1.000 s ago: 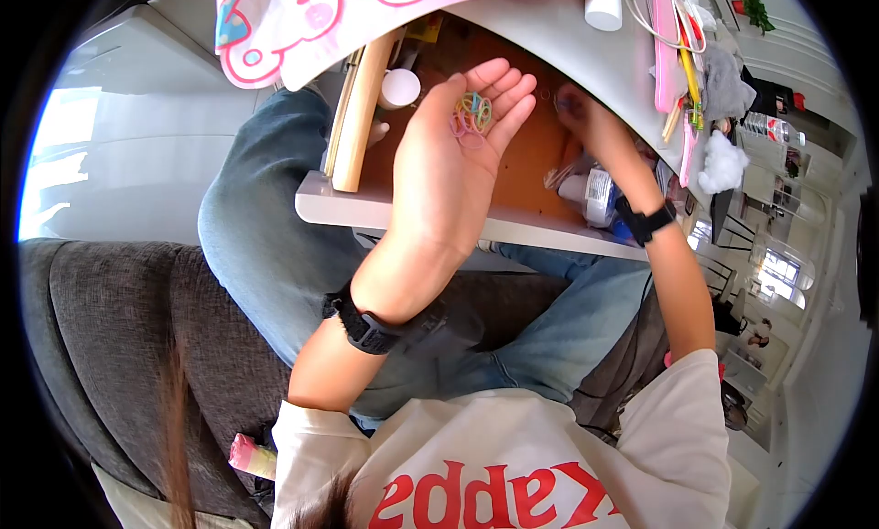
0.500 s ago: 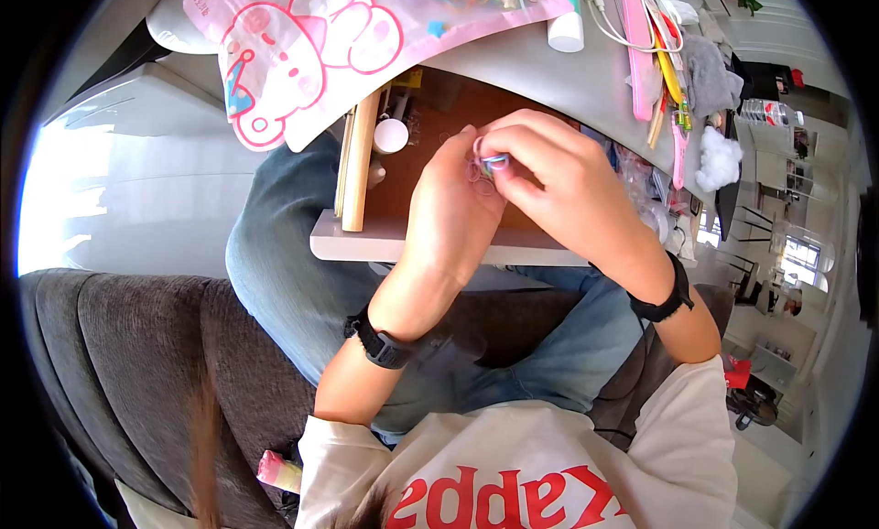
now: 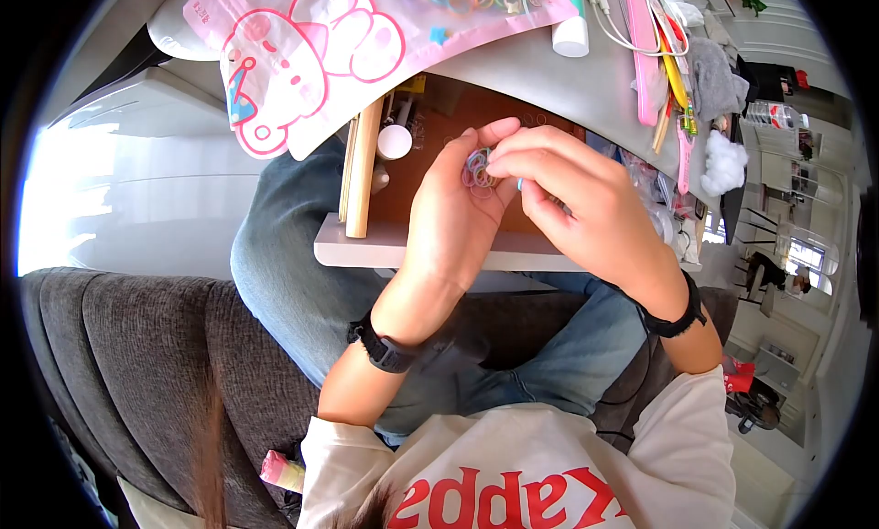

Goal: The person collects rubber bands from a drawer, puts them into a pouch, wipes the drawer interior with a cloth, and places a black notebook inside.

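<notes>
A small heap of pastel elastic bands (image 3: 477,170) lies in the cupped palm of my left hand (image 3: 453,199), over the open drawer (image 3: 403,188). My right hand (image 3: 586,186) hovers at the right of the heap. Its index fingertip reaches the edge of the bands, while the thumb stands apart below. A tiny blue spot shows by the right fingertips; whether it is a band is too small to tell. Several loose bands lie faintly on the drawer bottom behind my hands.
A pink cartoon bag (image 3: 366,53) with colourful bands overhangs the drawer. Wooden strips (image 3: 363,167) and a white round item (image 3: 394,142) are at the drawer's left. A white-capped tube (image 3: 569,37), pink case (image 3: 643,62), cable and cotton tuft (image 3: 723,163) lie on the desk.
The right fingers have parted and drawn slightly right from the left palm, where they were pinched over the bands. More of the heap now shows. The left hand has barely moved.
</notes>
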A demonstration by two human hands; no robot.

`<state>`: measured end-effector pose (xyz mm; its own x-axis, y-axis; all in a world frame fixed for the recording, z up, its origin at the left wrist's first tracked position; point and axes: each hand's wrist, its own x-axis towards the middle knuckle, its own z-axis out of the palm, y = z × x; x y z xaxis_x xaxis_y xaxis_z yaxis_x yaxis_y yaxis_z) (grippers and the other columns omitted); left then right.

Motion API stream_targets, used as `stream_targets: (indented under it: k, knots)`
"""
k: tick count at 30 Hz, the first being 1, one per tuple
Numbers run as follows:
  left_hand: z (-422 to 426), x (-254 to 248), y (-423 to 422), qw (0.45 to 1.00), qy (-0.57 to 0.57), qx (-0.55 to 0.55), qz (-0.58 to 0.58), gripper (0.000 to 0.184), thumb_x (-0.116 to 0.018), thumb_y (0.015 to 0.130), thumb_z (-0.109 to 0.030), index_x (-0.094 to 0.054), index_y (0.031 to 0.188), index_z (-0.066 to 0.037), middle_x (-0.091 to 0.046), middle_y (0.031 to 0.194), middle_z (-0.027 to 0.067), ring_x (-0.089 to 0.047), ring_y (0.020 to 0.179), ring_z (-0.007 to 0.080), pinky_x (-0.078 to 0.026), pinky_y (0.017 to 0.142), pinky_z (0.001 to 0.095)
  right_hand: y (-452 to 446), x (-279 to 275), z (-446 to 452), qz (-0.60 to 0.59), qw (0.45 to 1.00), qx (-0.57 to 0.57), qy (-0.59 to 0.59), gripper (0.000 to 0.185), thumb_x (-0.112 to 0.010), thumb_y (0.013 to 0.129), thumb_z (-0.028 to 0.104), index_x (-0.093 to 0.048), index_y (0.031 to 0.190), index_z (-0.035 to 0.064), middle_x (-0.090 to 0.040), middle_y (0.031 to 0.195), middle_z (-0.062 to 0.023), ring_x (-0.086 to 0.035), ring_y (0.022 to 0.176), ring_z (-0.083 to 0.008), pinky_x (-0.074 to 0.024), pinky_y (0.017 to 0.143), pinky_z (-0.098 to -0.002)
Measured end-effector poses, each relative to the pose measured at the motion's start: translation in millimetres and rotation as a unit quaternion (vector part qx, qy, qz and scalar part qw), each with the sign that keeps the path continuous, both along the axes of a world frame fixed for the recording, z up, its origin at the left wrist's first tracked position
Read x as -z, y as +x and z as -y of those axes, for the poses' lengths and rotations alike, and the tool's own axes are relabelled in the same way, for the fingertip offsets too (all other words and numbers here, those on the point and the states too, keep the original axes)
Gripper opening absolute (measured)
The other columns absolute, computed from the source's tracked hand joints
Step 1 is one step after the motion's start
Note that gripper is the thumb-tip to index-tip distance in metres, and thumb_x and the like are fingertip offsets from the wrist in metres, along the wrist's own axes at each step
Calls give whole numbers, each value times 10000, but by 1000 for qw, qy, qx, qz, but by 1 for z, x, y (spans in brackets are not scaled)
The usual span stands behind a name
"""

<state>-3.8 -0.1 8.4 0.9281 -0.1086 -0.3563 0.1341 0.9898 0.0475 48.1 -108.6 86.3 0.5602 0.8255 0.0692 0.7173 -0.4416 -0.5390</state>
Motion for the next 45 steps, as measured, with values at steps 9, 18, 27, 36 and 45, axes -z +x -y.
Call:
stream_targets:
  k: [9,18,27,36,45]
  knots:
    - [4,-2,-4,999,-32,28,6,212,-372,945,-177,-516,976,-24,-545,938,46,-520,870,111,-443,787,273,10,13,2,159,984,-70,35,198,-638,628,8,-618,825,21,-579,877,-71,-573,816,-248,-485,673,-332]
    - [11,-14,-8,998,-51,26,-29,263,-355,952,-205,-510,980,4,-546,930,86,-552,863,182,-478,804,322,3,-5,17,40,991,54,118,94,-542,787,10,-602,859,4,-562,786,-108,-561,677,-203,-443,607,-295]
    - [-18,-15,-13,982,25,-184,-26,192,-399,933,-197,-488,877,-37,-498,828,64,-499,782,183,-456,746,340,30,73,10,-15,985,38,-168,258,-585,774,132,-567,1006,21,-548,987,-154,-571,836,-352,-489,708,-417]
    - [-32,-15,-16,979,-32,-202,17,135,-400,919,-182,-423,864,-62,-435,807,47,-420,767,168,-394,743,324,31,119,-8,20,987,-8,-162,277,-529,758,62,-587,1023,7,-555,1046,-165,-552,950,-332,-482,778,-392]
    - [-36,-10,-13,972,-71,-221,34,77,-395,898,-61,-436,918,0,-412,855,81,-399,791,183,-385,757,305,47,110,13,-53,996,41,-63,257,-552,771,32,-570,1027,40,-594,960,-144,-572,908,-319,-471,787,-374]
